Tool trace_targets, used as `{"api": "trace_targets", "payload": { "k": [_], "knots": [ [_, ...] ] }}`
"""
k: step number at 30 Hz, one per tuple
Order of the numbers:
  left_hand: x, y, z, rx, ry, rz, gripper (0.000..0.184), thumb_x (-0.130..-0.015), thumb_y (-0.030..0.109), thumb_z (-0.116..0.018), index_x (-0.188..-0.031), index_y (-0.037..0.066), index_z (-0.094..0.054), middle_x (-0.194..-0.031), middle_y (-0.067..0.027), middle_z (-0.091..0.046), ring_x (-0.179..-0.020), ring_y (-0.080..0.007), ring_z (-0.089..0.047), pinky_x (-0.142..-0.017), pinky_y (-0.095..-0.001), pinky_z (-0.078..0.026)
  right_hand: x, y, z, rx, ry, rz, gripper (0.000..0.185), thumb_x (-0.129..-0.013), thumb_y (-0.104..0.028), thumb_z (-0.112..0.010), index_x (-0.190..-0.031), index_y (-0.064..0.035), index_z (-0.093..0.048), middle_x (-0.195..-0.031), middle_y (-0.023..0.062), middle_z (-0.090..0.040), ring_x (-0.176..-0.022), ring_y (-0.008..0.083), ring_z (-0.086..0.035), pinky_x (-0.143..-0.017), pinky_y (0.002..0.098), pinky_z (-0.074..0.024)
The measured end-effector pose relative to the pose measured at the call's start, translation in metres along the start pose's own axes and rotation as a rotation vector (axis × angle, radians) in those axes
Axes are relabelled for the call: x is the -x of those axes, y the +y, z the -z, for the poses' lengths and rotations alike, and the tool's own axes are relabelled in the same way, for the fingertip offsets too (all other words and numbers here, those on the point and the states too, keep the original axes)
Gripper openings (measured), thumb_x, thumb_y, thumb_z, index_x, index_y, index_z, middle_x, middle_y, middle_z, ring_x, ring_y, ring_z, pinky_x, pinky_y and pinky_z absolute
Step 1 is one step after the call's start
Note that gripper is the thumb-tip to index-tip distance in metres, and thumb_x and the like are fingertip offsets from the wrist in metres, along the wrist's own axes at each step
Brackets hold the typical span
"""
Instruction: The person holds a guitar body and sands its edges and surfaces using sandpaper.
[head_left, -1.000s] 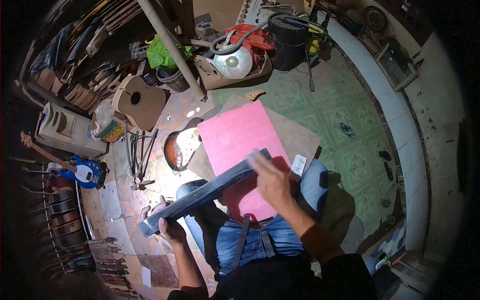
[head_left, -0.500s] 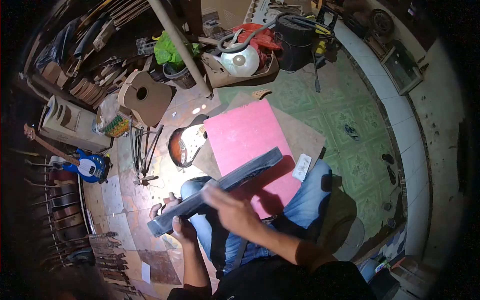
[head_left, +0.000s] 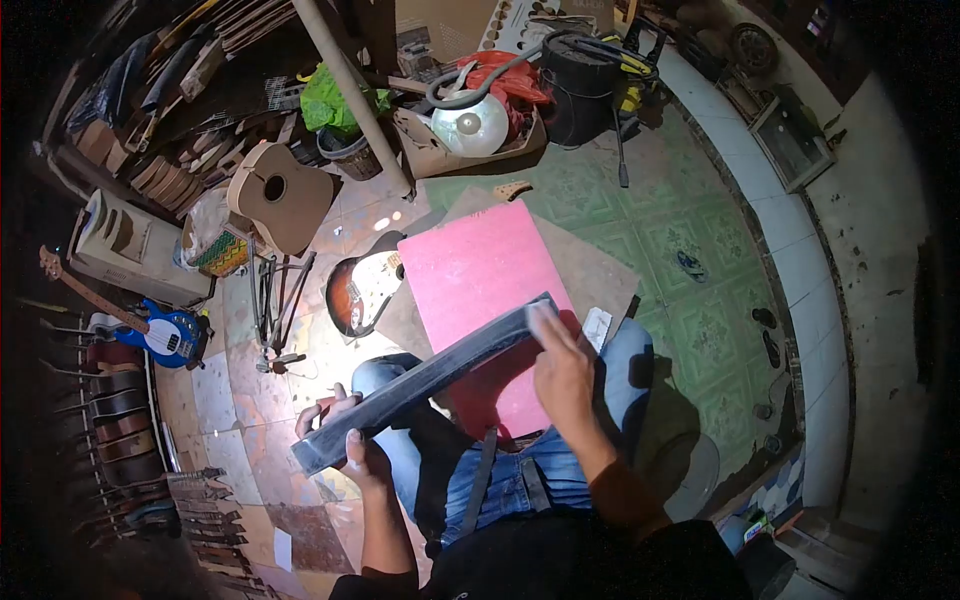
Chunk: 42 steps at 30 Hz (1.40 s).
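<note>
Hands apart: our left hand clamps the dark bar near left; right hand at its far right, grip unclear. Face unevenly scuffed; completeness unclear.

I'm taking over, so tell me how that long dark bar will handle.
The bar looks stiff, spanning both hands without sagging. Its pale streaks may be slippery dust. This long, it could tip when held near one end.

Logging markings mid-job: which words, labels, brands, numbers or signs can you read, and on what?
No text reads clearly.
Cardboard at top: letters, too small.
White packet: marks, too blurred.
Pink board: marks near far edge, unreadable.
Dark bar: none seen.
</note>
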<state>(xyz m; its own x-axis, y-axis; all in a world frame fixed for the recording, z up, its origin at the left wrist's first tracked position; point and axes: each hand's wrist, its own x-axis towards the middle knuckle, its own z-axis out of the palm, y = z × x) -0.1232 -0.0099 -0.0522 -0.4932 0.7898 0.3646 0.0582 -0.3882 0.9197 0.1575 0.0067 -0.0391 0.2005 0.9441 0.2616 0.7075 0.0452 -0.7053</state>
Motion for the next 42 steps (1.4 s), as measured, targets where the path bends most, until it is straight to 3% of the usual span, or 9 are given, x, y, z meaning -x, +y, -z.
{"api": "trace_targets", "payload": {
  "k": [8, 12, 13, 17, 21, 26, 30, 32, 42],
  "knots": [
    [0.004, -0.001, 0.000, 0.012, -0.009, -0.007, 0.069, -0.084, 0.045, -0.073, -0.124, -0.006, -0.050, -0.118, -0.0146, -0.053, -0.108, -0.0264, -0.061, -0.123, -0.0602, -0.030, 0.009, 0.013, 0.007, 0.007, -0.015, 0.050, 0.057, -0.089, 0.006, -0.053, -0.143, -0.0096, -0.057, -0.145, 0.0194, -0.058, -0.122, 0.0379, -0.064, -0.087, 0.0437, -0.0600],
    [0.005, 0.006, -0.006, 0.027, -0.015, -0.013, 0.073, -0.084, 0.044, -0.073, -0.129, -0.003, -0.041, -0.113, -0.0154, -0.057, -0.109, -0.0264, -0.062, -0.124, -0.0598, -0.029, 0.013, -0.024, 0.011, 0.000, -0.088, 0.021, 0.055, -0.089, 0.008, -0.051, -0.140, -0.0105, -0.061, -0.144, 0.0201, -0.058, -0.123, 0.0365, -0.063, -0.093, 0.0422, -0.0577],
    [0.005, 0.008, -0.006, 0.024, -0.028, 0.004, 0.074, -0.084, 0.044, -0.074, -0.130, -0.001, -0.038, -0.111, -0.0157, -0.059, -0.109, -0.0264, -0.062, -0.124, -0.0600, -0.029, 0.018, -0.025, 0.007, -0.112, -0.143, -0.025, 0.057, -0.085, 0.010, -0.049, -0.137, -0.0057, -0.063, -0.145, 0.0211, -0.058, -0.126, 0.0413, -0.060, -0.102, 0.0422, -0.0525],
    [0.007, 0.006, -0.007, 0.066, -0.055, -0.034, 0.071, -0.088, 0.036, -0.071, -0.138, 0.006, -0.031, -0.103, -0.0157, -0.070, -0.103, -0.0278, -0.065, -0.125, -0.0600, -0.024, 0.002, 0.007, 0.013, -0.027, -0.024, -0.041, 0.059, -0.085, 0.009, -0.049, -0.141, -0.0065, -0.060, -0.144, 0.0213, -0.058, -0.124, 0.0409, -0.061, -0.100, 0.0439, -0.0530],
    [0.012, 0.009, -0.010, 0.034, -0.086, -0.051, 0.071, -0.088, 0.036, -0.071, -0.138, 0.006, -0.030, -0.103, -0.0155, -0.070, -0.102, -0.0279, -0.066, -0.125, -0.0603, -0.025, 0.014, -0.029, 0.018, -0.091, -0.161, -0.036, 0.056, -0.085, 0.009, -0.049, -0.138, -0.0048, -0.061, -0.143, 0.0208, -0.058, -0.123, 0.0413, -0.061, -0.099, 0.0434, -0.0536],
    [0.012, 0.016, -0.018, 0.012, -0.072, -0.057, 0.072, -0.088, 0.039, -0.072, -0.137, 0.005, -0.031, -0.101, -0.0153, -0.070, -0.100, -0.0270, -0.066, -0.124, -0.0610, -0.027, 0.004, 0.001, 0.018, -0.071, -0.054, -0.063, 0.059, -0.086, 0.006, -0.051, -0.142, -0.0074, -0.058, -0.144, 0.0196, -0.058, -0.125, 0.0400, -0.061, -0.099, 0.0440, -0.0537],
    [0.012, 0.019, -0.022, 0.003, -0.084, -0.066, 0.072, -0.088, 0.038, -0.071, -0.137, 0.004, -0.031, -0.100, -0.0148, -0.069, -0.100, -0.0266, -0.066, -0.123, -0.0613, -0.028, 0.016, -0.016, 0.014, 0.037, -0.139, 0.000, 0.059, -0.088, 0.004, -0.051, -0.144, -0.0137, -0.058, -0.150, 0.0171, -0.054, -0.116, 0.0383, -0.066, -0.089, 0.0447, -0.0580],
    [0.012, 0.017, -0.020, 0.015, -0.068, -0.046, 0.072, -0.088, 0.038, -0.071, -0.137, 0.004, -0.030, -0.100, -0.0144, -0.069, -0.100, -0.0266, -0.066, -0.124, -0.0615, -0.027, 0.012, -0.002, 0.019, -0.135, -0.185, -0.117, 0.063, -0.084, 0.008, -0.050, -0.144, -0.0085, -0.057, -0.150, 0.0194, -0.053, -0.131, 0.0395, -0.057, -0.104, 0.0478, -0.0504],
    [0.014, 0.011, -0.015, 0.003, -0.090, -0.076, 0.070, -0.089, 0.038, -0.069, -0.137, 0.005, -0.030, -0.103, -0.0151, -0.069, -0.102, -0.0268, -0.066, -0.124, -0.0616, -0.024, 0.008, 0.001, 0.019, -0.051, -0.064, -0.069, 0.063, -0.084, 0.011, -0.047, -0.142, -0.0075, -0.059, -0.145, 0.0216, -0.058, -0.129, 0.0403, -0.058, -0.106, 0.0426, -0.0497]
  ]
}}
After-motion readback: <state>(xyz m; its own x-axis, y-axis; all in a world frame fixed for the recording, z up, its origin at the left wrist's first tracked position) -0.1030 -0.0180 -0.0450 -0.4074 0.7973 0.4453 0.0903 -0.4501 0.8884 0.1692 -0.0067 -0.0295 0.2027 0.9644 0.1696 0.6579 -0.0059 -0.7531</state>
